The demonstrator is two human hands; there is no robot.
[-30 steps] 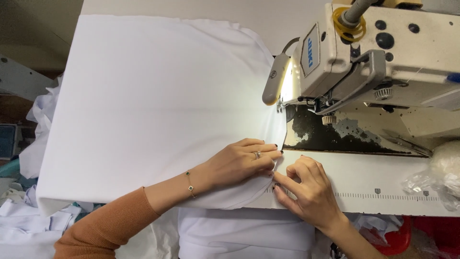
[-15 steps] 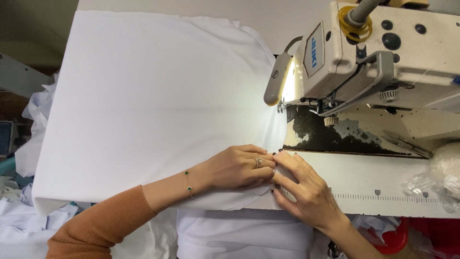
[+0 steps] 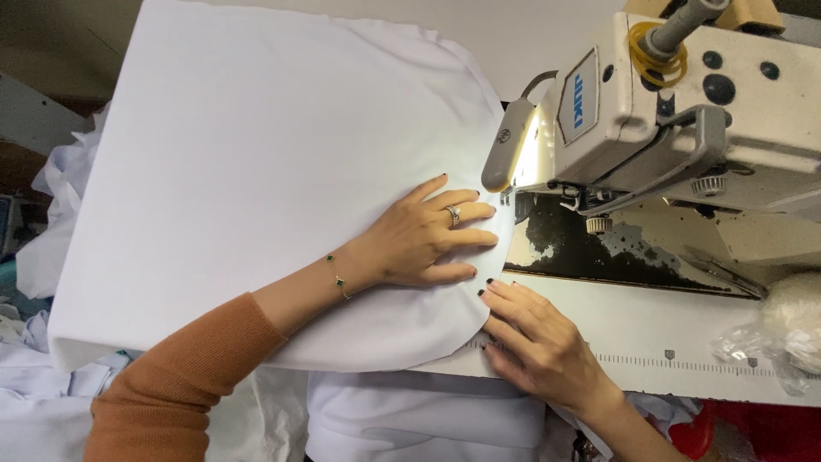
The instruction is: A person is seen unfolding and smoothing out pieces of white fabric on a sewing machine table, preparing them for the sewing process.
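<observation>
I am looking down from the head camera at a sewing table. A large piece of white cloth (image 3: 256, 171) is covering most of the left and centre of the frame, its curved edge ending near the sewing machine (image 3: 684, 111) at the upper right. The machine's small lamp (image 3: 513, 145) is shining onto that edge.

The left hand (image 3: 419, 239) is lying flat on the cloth in the middle of the frame, fingers spread and pointing right toward the needle area. It is wearing a ring and a thin bracelet, with an orange sleeve (image 3: 171, 385) behind it. The right hand (image 3: 539, 342) is resting just below and to the right, fingers open, fingertips touching the cloth's curved edge where it meets the table (image 3: 667, 334). Neither hand is gripping anything.

A second ago both hands were bunched together low in the frame, fingertips pinching at the edge. Now they are apart and flattened, and the left hand is sitting closer to the machine. I judge the pinching of the edge is finished and the cloth is being smoothed toward the needle.

A clear plastic bag (image 3: 778, 334) is lying at the right edge.
</observation>
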